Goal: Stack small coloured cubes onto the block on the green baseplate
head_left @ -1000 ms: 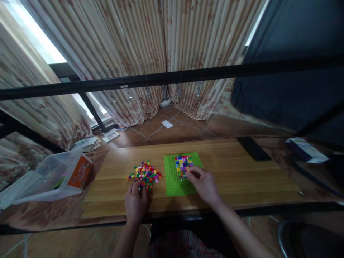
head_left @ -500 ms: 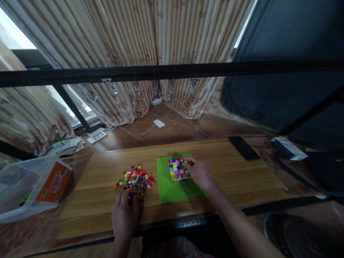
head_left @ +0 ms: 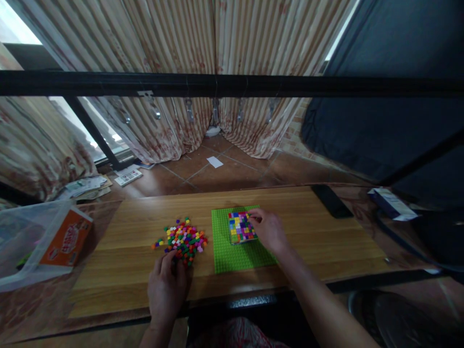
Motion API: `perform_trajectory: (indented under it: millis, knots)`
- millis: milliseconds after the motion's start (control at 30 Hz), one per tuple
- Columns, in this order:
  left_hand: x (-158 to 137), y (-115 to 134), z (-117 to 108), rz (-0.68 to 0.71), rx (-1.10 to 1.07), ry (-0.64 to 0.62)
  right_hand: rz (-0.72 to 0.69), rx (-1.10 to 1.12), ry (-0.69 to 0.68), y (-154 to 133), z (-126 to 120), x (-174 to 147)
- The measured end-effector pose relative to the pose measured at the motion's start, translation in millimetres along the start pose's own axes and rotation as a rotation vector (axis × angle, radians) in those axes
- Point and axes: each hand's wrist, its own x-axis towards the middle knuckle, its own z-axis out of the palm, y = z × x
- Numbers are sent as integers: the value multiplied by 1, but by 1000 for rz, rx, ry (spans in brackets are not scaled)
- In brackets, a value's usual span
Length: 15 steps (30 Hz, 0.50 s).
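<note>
Flat on green baseplate [head_left: 232, 253], block patch [head_left: 241, 227] — long axis pointing away, right hand [head_left: 267, 230] touching

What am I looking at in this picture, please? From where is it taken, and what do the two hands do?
A camera worn on a person's head looks down at their own bare hands. On the light wooden table lies a flat green studded baseplate carrying a block of small multicoloured bricks. The right hand touches that block's right edge. The left hand rests with its fingertips at a loose pile of small coloured bricks. Whether either hand pinches a brick is hidden.
</note>
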Motion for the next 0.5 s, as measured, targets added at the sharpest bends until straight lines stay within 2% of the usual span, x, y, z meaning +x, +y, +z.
perform_trajectory:
  millis: [300, 500]
  knots:
    - [-2, 1, 2, -22, -34, -2, 60, 259, 65, 14, 5, -2]
    - [-2, 1, 2, -35, -35, -12, 122, 265, 107, 9, 9, -3]
